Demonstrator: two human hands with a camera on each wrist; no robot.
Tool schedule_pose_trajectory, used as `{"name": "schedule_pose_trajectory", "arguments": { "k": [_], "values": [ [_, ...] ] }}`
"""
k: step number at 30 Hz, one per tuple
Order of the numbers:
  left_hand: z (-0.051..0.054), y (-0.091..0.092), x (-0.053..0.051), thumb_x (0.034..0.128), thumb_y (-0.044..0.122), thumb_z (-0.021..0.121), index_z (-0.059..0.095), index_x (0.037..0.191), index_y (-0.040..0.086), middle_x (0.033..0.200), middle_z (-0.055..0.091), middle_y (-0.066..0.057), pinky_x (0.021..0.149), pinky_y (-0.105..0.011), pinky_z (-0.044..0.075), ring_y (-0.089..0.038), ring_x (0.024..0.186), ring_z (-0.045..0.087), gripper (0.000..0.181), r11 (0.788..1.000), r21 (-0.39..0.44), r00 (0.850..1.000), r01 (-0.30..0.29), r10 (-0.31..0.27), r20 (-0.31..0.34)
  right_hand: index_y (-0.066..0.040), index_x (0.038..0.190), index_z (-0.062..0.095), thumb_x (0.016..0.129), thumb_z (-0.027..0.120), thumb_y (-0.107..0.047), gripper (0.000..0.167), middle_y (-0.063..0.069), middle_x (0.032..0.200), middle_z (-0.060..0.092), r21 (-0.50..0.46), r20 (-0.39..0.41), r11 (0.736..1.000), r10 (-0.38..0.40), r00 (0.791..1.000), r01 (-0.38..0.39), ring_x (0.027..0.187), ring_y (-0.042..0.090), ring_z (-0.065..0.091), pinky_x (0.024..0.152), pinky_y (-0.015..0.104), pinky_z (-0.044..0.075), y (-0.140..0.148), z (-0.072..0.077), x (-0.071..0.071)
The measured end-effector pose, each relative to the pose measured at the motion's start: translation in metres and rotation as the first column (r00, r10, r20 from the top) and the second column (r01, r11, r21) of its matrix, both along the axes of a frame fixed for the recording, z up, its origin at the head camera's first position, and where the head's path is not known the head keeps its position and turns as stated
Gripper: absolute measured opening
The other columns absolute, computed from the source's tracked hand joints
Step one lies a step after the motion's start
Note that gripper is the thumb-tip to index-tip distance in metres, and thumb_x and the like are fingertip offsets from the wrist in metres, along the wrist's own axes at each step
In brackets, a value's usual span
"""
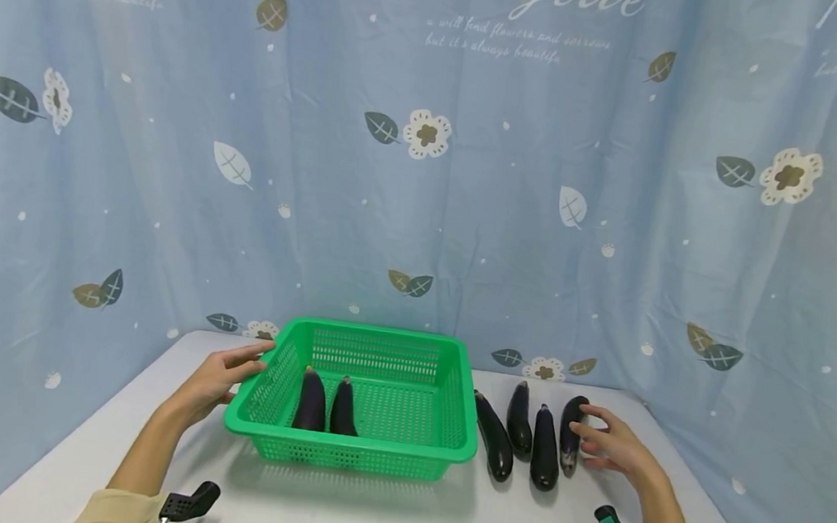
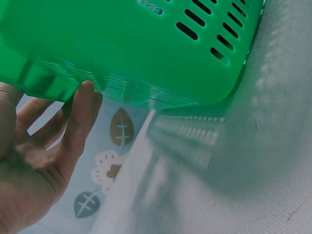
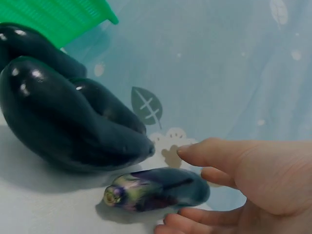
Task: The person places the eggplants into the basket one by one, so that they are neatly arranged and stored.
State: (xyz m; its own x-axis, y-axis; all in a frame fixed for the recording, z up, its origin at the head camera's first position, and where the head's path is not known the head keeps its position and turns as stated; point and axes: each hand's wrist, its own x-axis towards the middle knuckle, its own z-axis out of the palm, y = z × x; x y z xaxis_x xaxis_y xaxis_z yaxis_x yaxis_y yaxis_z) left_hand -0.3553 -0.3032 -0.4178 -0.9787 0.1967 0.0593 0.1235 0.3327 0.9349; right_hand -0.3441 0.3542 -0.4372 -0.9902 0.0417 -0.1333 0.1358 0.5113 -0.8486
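Note:
A green plastic basket (image 1: 356,458) stands on the white table with two dark eggplants inside, a thicker one (image 1: 311,402) and a slimmer one (image 1: 344,409). At its left rim is my left hand (image 1: 217,377); its fairly straight fingers touch the edge from outside, seen closer in the left wrist view. My right hand (image 1: 619,445) reaches round the rightmost eggplant (image 1: 571,433), thumb and fingers spread on either side. In the right wrist view a gap shows between the thumb and this eggplant (image 3: 161,187), whose stem end points left.
Between basket and right hand lie three more eggplants: one leaning by the basket (image 1: 495,438), one farther back (image 1: 520,420) and one nearer the front (image 1: 545,451). A blue patterned curtain (image 1: 497,218) hangs behind and beside the white table (image 1: 336,520).

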Motion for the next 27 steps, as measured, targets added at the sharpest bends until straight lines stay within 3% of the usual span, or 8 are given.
{"name": "schedule_pose_trajectory", "arguments": {
  "k": [11,21,27],
  "values": [
    [-0.006,-0.007,0.011,0.0998,0.041,0.055,0.034,0.154,0.019,0.163,0.018,-0.02,0.089,-0.048,0.051,-0.048,0.145,0.023,0.062,0.999,-0.041,1.0,-0.001,0.002,0.021,-0.003,0.152,0.028,0.096,0.063,-0.037,0.074,0.036,0.131,0.05,0.083,-0.008,0.997,0.001,1.0,0.0,0.096,0.027,0.064,0.072,0.039,0.059,-0.009,-0.026,0.001],
    [0.0,-0.004,-0.004,0.0997,0.043,0.054,0.033,0.154,0.021,0.163,0.016,-0.02,0.089,-0.047,0.049,-0.046,0.146,0.023,0.063,0.999,-0.032,1.0,0.021,-0.02,0.01,-0.003,0.153,0.025,0.097,0.06,-0.036,0.074,0.04,0.133,0.046,0.144,-0.028,0.989,0.02,0.999,-0.016,0.099,0.035,0.063,0.07,0.038,0.059,-0.01,-0.005,-0.008],
    [0.002,-0.002,-0.004,0.0997,0.044,0.054,0.031,0.155,0.02,0.163,0.014,-0.022,0.092,-0.052,0.048,-0.047,0.146,0.021,0.065,0.998,-0.045,0.999,0.033,-0.032,0.022,-0.002,0.152,0.025,0.096,0.062,-0.033,0.074,0.041,0.133,0.044,0.163,-0.016,0.987,0.007,1.0,-0.004,0.105,0.043,0.062,0.068,0.037,0.059,-0.01,-0.007,-0.008]
  ]
}}
